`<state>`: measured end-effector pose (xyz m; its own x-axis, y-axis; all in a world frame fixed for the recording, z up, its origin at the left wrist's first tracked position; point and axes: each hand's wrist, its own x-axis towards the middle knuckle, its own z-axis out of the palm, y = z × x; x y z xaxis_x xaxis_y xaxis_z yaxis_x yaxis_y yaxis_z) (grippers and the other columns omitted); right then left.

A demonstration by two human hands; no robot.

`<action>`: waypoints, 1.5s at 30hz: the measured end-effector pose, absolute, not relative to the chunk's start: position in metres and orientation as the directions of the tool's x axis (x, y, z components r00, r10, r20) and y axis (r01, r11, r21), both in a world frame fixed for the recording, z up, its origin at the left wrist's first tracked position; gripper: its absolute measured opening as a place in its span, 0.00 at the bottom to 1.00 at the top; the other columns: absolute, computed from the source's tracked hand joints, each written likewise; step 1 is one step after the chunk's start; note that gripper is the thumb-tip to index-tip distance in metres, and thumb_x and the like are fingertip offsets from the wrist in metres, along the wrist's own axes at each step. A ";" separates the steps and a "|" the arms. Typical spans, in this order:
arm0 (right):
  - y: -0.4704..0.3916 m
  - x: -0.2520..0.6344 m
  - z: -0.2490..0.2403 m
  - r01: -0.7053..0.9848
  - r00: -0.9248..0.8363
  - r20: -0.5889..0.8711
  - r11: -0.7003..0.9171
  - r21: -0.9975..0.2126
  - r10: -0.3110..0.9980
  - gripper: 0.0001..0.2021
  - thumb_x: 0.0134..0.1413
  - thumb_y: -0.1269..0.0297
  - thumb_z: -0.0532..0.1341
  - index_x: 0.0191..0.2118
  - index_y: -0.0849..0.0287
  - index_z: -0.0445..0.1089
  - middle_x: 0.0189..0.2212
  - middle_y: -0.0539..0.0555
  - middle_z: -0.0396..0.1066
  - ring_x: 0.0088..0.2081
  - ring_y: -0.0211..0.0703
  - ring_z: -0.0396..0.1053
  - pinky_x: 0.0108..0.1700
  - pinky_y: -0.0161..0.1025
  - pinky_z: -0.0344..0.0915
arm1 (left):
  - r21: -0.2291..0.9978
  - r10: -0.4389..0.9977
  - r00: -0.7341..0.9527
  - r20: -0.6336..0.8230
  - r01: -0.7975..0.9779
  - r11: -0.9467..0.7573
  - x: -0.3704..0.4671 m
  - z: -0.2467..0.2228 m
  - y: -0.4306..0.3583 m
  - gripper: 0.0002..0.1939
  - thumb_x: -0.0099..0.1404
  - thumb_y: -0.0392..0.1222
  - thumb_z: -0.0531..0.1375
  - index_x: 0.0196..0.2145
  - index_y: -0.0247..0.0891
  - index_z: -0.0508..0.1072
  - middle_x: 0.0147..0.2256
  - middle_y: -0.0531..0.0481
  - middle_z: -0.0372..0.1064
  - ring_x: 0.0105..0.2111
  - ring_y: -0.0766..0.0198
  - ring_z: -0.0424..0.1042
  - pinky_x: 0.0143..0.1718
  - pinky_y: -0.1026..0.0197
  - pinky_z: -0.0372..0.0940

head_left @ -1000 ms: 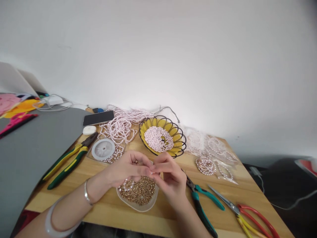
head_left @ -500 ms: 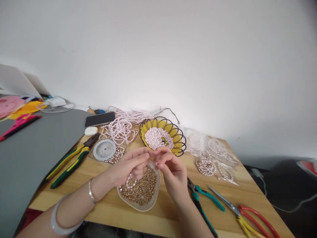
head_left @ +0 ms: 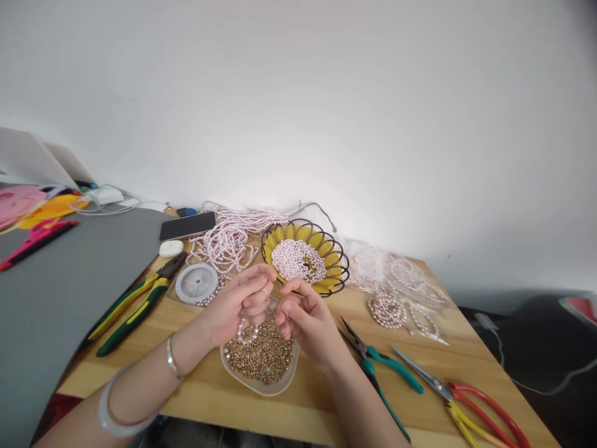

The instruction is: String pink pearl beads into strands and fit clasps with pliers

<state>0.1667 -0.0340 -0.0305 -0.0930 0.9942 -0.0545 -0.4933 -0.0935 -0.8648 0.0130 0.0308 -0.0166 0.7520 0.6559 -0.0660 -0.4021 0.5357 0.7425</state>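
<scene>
Hands risen; left hand (head_left: pixel 236 305) pinches pearl strand (head_left: pixel 245 333).

My arms are bare, no sleeves. On my left wrist sits a thin silver bangle (head_left: pixel 171 365), and further up the forearm a thick, pale, translucent bangle (head_left: pixel 116 415). My right hand (head_left: pixel 305 323) wears nothing.

I sit at a small jewellery craft desk, probably at home: my light wooden table (head_left: pixel 433 373) carries pale pink pearl strands (head_left: pixel 228 239), a clear dish of gold beads (head_left: pixel 263 361), green-handled pliers (head_left: pixel 380 373) and a black phone (head_left: pixel 187 225).
</scene>
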 end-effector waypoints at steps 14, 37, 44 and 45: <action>-0.030 0.159 -0.032 -0.657 -0.151 -0.217 -0.262 -0.707 0.964 0.17 0.49 0.58 0.74 0.31 0.57 0.64 0.21 0.43 0.59 0.21 0.30 0.47 0.21 0.27 0.49 | 0.767 0.677 0.728 -0.109 -0.372 0.523 0.015 -0.017 0.032 0.09 0.66 0.45 0.63 0.36 0.40 0.67 0.17 0.66 0.41 0.15 0.74 0.34 0.13 0.73 0.41; -0.032 0.157 -0.043 -0.305 0.052 0.017 0.032 -0.952 0.998 0.14 0.62 0.50 0.62 0.43 0.52 0.63 0.27 0.45 0.64 0.22 0.33 0.54 0.25 0.30 0.51 | 0.967 0.785 0.620 -0.002 0.201 -0.156 0.015 -0.022 0.031 0.08 0.59 0.44 0.64 0.30 0.36 0.72 0.19 0.62 0.45 0.20 0.70 0.46 0.23 0.64 0.41; -0.034 0.162 -0.046 0.080 0.067 0.194 0.189 -0.979 0.979 0.08 0.69 0.61 0.53 0.48 0.53 0.66 0.34 0.51 0.69 0.34 0.43 0.66 0.40 0.39 0.61 | 0.929 0.793 0.609 0.016 0.284 -0.236 0.016 -0.025 0.032 0.08 0.58 0.43 0.63 0.26 0.37 0.71 0.19 0.62 0.46 0.20 0.69 0.48 0.23 0.64 0.43; -0.035 0.163 -0.046 0.127 0.062 0.211 0.202 -0.971 0.975 0.08 0.69 0.63 0.53 0.49 0.54 0.66 0.33 0.50 0.69 0.34 0.44 0.66 0.41 0.40 0.61 | 0.922 0.796 0.604 0.024 0.295 -0.251 0.016 -0.026 0.032 0.07 0.58 0.42 0.63 0.26 0.37 0.71 0.19 0.61 0.47 0.20 0.69 0.49 0.24 0.64 0.44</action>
<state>0.1627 -0.0348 -0.0463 0.0625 0.9755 0.2112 0.1274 0.2021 -0.9711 0.0158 0.0319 -0.0257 0.6042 0.7965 0.0241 0.2947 -0.2514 0.9219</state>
